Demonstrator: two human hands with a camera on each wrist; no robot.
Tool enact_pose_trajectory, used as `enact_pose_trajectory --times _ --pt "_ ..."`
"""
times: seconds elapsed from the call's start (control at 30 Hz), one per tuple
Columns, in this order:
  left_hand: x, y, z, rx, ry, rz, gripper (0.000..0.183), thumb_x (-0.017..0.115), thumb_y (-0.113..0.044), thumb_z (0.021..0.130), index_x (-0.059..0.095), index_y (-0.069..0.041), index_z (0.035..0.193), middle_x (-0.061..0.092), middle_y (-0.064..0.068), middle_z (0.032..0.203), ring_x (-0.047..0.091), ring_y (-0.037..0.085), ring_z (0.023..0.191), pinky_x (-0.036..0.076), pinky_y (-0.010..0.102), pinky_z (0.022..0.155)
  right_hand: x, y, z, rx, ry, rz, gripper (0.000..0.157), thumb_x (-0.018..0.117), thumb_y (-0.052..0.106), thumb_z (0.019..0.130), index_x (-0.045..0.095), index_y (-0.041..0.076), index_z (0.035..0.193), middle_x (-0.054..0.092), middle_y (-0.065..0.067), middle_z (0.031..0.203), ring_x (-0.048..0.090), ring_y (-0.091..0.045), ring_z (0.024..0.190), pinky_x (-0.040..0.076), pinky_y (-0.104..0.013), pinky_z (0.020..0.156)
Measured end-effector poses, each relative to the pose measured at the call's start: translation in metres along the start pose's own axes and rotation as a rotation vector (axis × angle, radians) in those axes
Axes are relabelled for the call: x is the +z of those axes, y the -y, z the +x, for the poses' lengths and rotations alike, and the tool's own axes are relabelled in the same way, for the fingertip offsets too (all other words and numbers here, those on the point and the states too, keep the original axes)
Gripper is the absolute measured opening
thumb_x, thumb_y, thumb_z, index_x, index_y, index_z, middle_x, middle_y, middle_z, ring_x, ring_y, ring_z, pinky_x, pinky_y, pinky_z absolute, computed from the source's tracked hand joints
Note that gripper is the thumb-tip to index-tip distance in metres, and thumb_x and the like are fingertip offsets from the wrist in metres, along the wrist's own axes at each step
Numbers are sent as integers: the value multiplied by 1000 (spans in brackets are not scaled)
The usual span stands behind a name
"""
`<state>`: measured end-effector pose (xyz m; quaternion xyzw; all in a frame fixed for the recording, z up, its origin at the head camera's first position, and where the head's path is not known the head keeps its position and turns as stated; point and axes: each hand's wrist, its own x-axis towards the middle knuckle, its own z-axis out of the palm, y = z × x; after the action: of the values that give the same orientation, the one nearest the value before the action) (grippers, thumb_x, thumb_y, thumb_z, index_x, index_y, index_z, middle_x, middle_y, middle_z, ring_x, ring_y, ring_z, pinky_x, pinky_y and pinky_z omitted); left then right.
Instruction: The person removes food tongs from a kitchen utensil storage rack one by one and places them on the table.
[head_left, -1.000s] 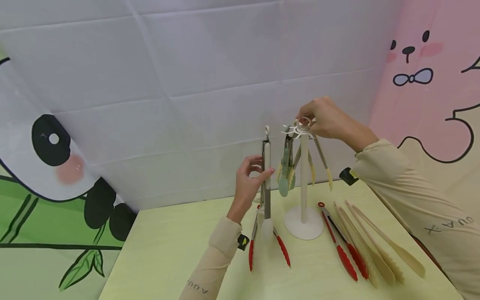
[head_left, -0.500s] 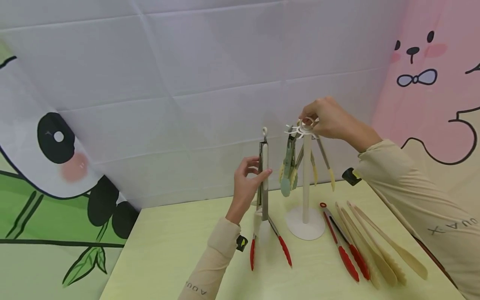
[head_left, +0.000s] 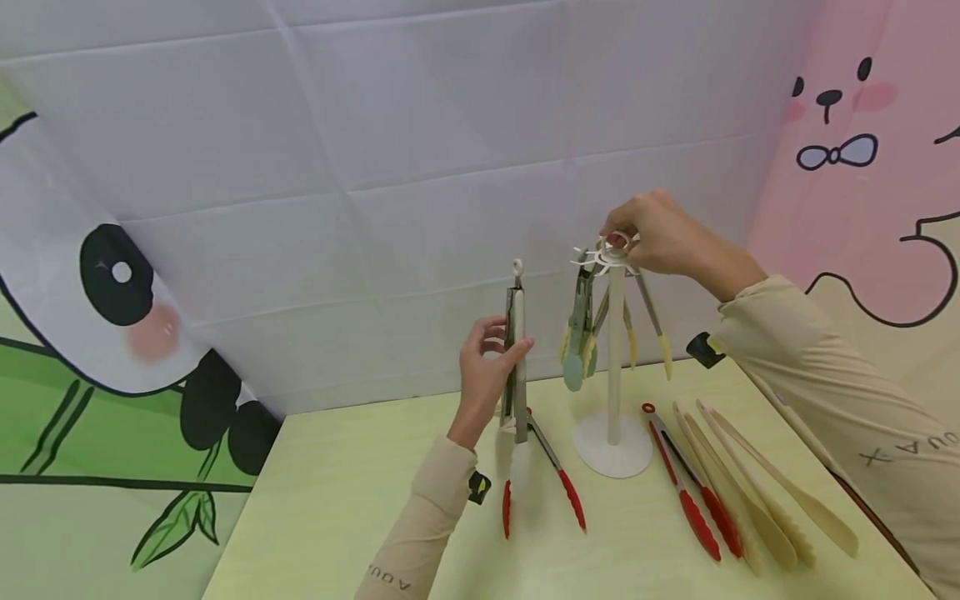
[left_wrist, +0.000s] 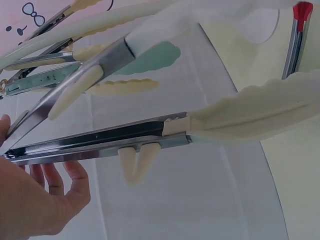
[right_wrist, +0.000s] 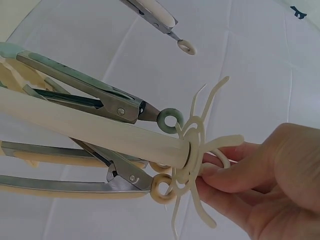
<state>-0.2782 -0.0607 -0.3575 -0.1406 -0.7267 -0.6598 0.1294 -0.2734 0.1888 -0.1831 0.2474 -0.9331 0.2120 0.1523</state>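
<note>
My left hand (head_left: 483, 379) grips a pair of steel tongs with off-white handle grips and tips, (head_left: 515, 358) upright and to the left of a white hanging stand. In the left wrist view the tongs' two arms (left_wrist: 115, 137) are spread apart, with the fingers (left_wrist: 75, 187) around the hinge end. My right hand (head_left: 663, 233) pinches the ring on top of the white stand (head_left: 614, 358), above its curved hooks (right_wrist: 215, 97). Green tongs (right_wrist: 120, 102) hang by their loop from one hook, and yellow-tipped tongs (right_wrist: 100, 186) hang on other hooks.
Red-tipped tongs (head_left: 557, 467) lie spread on the table (head_left: 337, 500) below my left hand, partly hidden. Another red-tipped pair (head_left: 690, 492) and beige tongs (head_left: 757, 492) lie right of the stand's round base (head_left: 611, 454). A white cloth wall (head_left: 420, 208) stands behind.
My left hand has moved slightly left and down with the off-white tongs, away from the stand. My right hand keeps its hold on the stand's top ring.
</note>
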Motion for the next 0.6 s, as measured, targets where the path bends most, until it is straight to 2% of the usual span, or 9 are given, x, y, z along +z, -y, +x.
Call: enact_pose_trajectory --times 0.27,0.6 --pt "-5 2 -3 -31 -33 16 46 79 -24 78 61 -11 118 59 16 104 50 27 83 43 33 62 0 1 0 9 10 -1 29 53 -17 73 71 -3 91 69 -15 87 65 -33 84 50 -43 70" --pt "-9 7 -7 -56 -87 79 38 79 -24 77 62 -18 111 59 8 94 51 22 78 44 33 63 0 1 0 -8 -8 -5 30 51 -17 73 71 -4 91 69 -15 86 66 -33 85 49 -42 70"
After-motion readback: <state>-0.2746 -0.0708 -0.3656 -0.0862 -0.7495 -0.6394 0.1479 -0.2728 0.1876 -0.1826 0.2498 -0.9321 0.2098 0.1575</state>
